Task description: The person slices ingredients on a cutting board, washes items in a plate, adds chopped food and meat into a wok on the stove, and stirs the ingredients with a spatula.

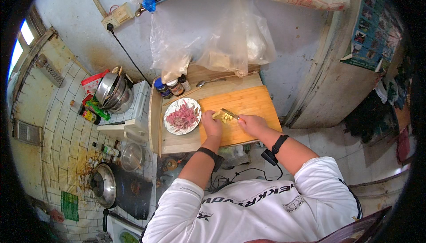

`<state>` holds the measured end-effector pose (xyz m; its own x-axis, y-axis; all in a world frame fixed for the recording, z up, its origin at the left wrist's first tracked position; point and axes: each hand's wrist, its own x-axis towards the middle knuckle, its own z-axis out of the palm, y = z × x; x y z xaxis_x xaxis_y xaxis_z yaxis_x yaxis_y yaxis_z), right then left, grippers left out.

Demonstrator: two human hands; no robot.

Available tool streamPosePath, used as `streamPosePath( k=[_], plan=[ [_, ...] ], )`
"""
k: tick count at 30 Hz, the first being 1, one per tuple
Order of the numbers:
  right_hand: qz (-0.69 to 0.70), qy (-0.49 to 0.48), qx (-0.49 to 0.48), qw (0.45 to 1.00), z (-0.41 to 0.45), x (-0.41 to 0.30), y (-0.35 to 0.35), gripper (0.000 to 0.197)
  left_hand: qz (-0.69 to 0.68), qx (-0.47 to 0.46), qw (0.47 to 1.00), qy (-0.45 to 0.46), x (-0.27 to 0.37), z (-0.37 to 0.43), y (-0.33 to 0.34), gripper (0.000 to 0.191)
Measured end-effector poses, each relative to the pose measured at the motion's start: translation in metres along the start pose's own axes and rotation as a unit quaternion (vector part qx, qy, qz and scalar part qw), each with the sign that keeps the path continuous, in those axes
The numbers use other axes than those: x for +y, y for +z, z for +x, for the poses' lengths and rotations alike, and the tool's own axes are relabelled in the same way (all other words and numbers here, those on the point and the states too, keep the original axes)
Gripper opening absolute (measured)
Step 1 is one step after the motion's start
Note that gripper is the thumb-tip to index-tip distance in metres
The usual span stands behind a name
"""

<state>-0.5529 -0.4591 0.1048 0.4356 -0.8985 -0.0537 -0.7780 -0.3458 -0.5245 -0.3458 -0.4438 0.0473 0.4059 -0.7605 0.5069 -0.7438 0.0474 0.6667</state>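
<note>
A bamboo cutting board [248,101] lies before me on a wooden worktop. My right hand [254,124] grips a small knife [229,113] by its orange handle. The blade slants over pale yellow chopped pieces [227,118], perhaps ginger. My left hand [212,124] rests at the board's left side, its fingers on a larger pale yellow piece [217,114] near the blade. Left of that hand, a white patterned plate [168,127] holds a heap of pinkish, raw-looking meat strips [183,116].
Several jars [175,88] and a metal spoon [211,82] stand or lie behind the plate. Plastic bags [229,43] hang low over the worktop's back. Stacked metal bowls [114,93] are at the left, above a lidded wok [105,184]. Cables [246,171] trail below the board.
</note>
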Motion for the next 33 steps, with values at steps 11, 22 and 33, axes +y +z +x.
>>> streamPosePath(
  k=[11,22,33],
  plan=[
    [0.084,-0.017,0.005,0.996,-0.001,0.009,-0.002,0.031,0.001,-0.060,0.998,-0.009,0.000,-0.007,-0.013,0.037],
    [0.090,0.002,-0.012,0.996,-0.005,0.008,-0.008,0.038,-0.020,-0.090,0.996,0.007,0.002,-0.011,-0.008,0.010],
    [0.055,-0.003,-0.002,0.999,-0.007,0.002,-0.005,0.037,0.005,-0.117,0.993,0.026,0.012,-0.008,-0.011,0.013]
  ],
)
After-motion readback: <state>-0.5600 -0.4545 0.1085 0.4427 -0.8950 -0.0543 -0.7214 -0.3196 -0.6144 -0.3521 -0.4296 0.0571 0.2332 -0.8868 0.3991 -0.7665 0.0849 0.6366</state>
